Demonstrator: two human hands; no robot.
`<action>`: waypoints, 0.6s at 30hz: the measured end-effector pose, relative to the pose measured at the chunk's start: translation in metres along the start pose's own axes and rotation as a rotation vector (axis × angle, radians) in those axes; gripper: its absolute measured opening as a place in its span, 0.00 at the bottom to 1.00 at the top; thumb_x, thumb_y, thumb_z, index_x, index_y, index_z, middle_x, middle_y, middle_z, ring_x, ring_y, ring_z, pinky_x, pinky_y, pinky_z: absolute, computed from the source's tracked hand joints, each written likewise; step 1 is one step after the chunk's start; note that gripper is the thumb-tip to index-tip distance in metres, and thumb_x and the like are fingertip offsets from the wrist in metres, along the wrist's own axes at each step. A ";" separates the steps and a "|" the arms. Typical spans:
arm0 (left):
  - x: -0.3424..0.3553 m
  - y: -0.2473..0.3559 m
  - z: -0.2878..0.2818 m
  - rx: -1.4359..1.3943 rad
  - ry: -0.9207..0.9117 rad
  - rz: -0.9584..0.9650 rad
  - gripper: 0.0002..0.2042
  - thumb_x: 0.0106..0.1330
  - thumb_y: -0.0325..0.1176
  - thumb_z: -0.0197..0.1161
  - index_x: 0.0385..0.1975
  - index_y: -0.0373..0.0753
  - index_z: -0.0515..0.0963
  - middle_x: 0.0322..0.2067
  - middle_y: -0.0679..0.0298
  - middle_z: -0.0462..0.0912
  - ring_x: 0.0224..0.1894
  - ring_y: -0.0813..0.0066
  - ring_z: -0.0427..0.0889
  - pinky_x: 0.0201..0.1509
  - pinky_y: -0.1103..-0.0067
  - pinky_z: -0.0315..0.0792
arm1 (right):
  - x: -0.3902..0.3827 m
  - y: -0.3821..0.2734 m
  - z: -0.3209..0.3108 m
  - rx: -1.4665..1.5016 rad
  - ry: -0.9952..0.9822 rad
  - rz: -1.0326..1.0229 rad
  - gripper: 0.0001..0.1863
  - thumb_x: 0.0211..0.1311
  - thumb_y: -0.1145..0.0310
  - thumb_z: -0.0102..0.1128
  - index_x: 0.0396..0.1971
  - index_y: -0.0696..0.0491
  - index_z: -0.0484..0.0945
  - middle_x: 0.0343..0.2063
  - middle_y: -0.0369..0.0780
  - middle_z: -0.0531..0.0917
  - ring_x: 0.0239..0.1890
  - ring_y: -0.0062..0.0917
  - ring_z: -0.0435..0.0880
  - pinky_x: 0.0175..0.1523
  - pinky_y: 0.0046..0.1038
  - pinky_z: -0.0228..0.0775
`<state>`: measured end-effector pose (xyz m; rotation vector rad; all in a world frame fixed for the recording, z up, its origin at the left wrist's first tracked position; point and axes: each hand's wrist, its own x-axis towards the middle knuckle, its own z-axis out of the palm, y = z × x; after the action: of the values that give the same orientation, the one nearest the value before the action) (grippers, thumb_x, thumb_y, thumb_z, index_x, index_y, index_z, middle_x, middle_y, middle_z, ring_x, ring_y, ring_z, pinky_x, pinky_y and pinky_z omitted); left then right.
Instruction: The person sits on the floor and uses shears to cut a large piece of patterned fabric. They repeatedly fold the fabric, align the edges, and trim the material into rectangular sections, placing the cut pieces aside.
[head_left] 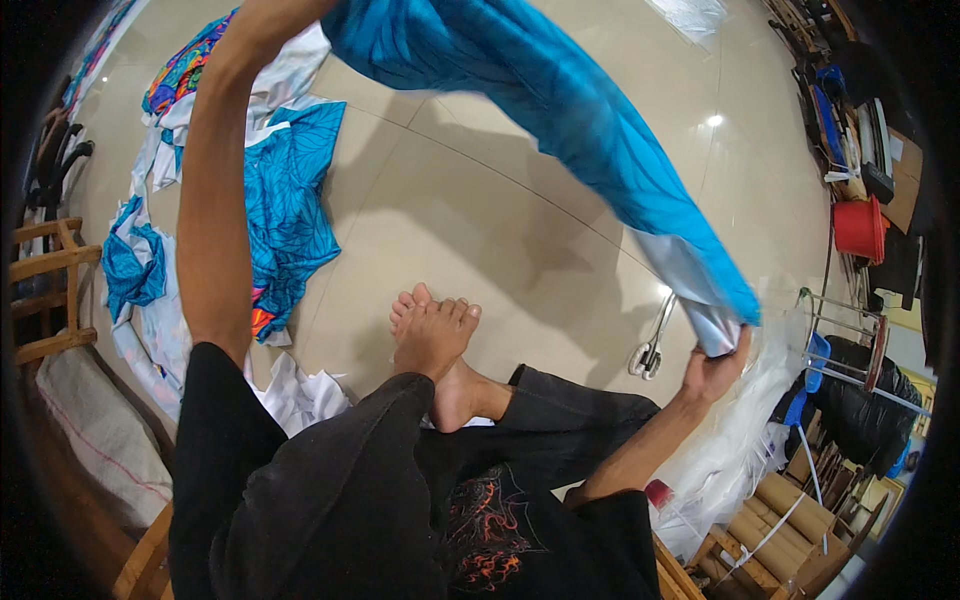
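A long piece of turquoise fabric point(580, 130) with dark line patterns and a white underside arcs through the air in front of me. Its right end is gripped by my right hand point(715, 372), fingers closed on the cloth. My left arm reaches up to the top edge, where only the base of my left hand point(290, 8) shows beside the fabric's other end; its fingers are out of sight. Below the fabric, a pair of scissors point(648, 352) lies on the floor, left of my right hand.
Turquoise printed cloth pieces point(290, 200) and white cloth point(295, 395) lie on the tiled floor point(450, 220) at left. Clear plastic sheeting point(745, 430) spreads at right, near cardboard tubes point(785, 520) and a red bucket point(858, 230). My bare feet point(435, 340) are crossed in the middle.
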<state>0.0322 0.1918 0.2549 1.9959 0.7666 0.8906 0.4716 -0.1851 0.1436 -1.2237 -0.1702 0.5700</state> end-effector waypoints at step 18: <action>-0.162 -0.094 0.306 -0.383 -0.129 -0.783 0.33 0.67 0.54 0.62 0.58 0.28 0.71 0.54 0.41 0.77 0.60 0.52 0.76 0.59 0.64 0.72 | -0.115 0.200 0.029 -0.793 -0.757 -0.171 0.27 0.52 0.71 0.70 0.54 0.59 0.75 0.49 0.51 0.81 0.54 0.47 0.79 0.59 0.45 0.70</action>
<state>0.1667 -0.0133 -0.0073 1.2359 1.0926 0.3924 0.2976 -0.1738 -0.0106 -1.6696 -1.2201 0.8312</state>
